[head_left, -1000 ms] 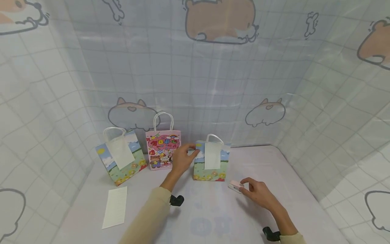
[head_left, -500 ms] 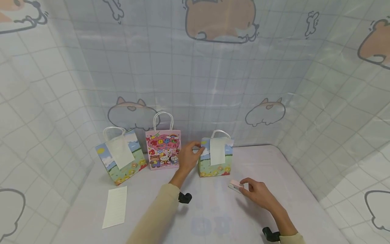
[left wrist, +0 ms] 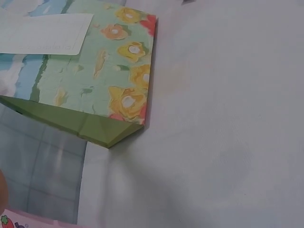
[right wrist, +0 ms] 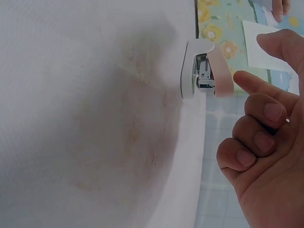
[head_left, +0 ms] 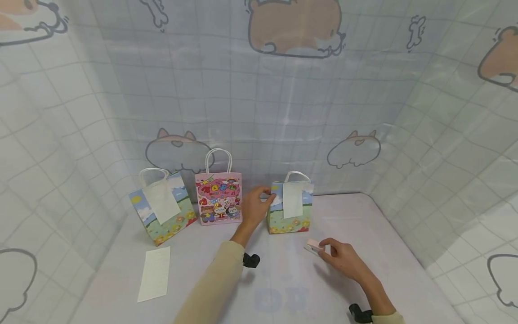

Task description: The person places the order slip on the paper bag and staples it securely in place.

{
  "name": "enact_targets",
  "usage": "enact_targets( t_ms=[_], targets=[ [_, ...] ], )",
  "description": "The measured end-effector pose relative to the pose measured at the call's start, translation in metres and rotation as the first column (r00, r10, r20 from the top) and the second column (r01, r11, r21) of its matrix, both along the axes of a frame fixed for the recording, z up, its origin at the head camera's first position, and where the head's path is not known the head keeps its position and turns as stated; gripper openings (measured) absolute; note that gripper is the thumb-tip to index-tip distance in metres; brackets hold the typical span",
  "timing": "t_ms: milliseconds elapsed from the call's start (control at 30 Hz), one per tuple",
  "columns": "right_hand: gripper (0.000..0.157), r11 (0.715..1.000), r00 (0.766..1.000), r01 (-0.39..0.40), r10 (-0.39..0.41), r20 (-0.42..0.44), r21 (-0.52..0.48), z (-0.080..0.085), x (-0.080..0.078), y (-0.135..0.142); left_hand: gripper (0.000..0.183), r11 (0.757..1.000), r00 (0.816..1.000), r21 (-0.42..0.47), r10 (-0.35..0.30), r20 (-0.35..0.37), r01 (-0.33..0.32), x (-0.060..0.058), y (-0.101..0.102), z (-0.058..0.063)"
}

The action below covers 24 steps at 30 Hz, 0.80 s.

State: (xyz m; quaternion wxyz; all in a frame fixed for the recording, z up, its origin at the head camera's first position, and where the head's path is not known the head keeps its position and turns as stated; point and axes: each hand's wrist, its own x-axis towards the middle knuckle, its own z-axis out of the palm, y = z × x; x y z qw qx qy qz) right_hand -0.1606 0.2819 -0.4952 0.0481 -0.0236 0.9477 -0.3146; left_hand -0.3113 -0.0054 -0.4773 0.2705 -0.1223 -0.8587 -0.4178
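A small paper gift bag (head_left: 275, 220) with a meadow print stands at the back, a white paper slip (head_left: 292, 202) on its front. My left hand (head_left: 255, 209) pinches its upper left edge between thumb and index finger. The left wrist view shows the bag's flowered bottom (left wrist: 128, 71) and green folded side. My right hand (head_left: 341, 257) is beside a small pink and white stapler (head_left: 312, 245) on the table. In the right wrist view, the index fingertip is close to the stapler's pink top (right wrist: 223, 73); thumb apart, other fingers curled.
A pink cartoon paper bag (head_left: 220, 198) stands left of my left hand. Farther left, a second meadow bag (head_left: 178, 220) stands turned, bearing its own white slip (head_left: 162, 202). A loose white slip (head_left: 154, 274) lies in front. A printed curtain (head_left: 283, 112) rises behind.
My left hand has moved the meadow bag rightward and back toward the curtain. The right hand and stapler have stayed in place.
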Motion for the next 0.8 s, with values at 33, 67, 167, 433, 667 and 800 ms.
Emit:
enact_targets(
  t_ms=[33,67,167,433,667,800],
  targets=[
    [0.029,1.0,1.0,0.001,-0.001,0.001,-0.003,0.0,0.0,0.0,0.025,1.0,1.0,-0.006,0.003,0.003,-0.003,0.0,0.001,0.0],
    [0.029,1.0,1.0,0.001,-0.001,0.0,-0.005,0.0,0.0,0.0,0.025,1.0,1.0,-0.004,0.002,0.007,-0.002,0.0,0.002,0.0],
    [0.029,1.0,1.0,-0.001,0.001,-0.009,-0.003,0.0,0.001,0.0,0.023,1.0,1.0,-0.006,0.002,0.018,-0.002,-0.001,0.004,0.001],
    [0.028,1.0,1.0,-0.012,0.012,-0.021,0.01,-0.002,0.002,0.001,0.024,1.0,0.999,0.001,-0.01,0.04,0.01,0.0,0.003,0.001],
    [0.026,1.0,1.0,-0.011,0.011,-0.027,0.0,-0.004,0.001,-0.001,0.029,0.998,0.998,0.019,-0.058,0.026,0.058,0.001,-0.005,-0.003],
    [0.025,0.999,0.999,-0.034,0.033,-0.042,-0.002,-0.007,0.001,-0.002,0.033,0.998,0.998,0.027,-0.064,0.01,0.064,0.006,-0.014,-0.008]
  ],
)
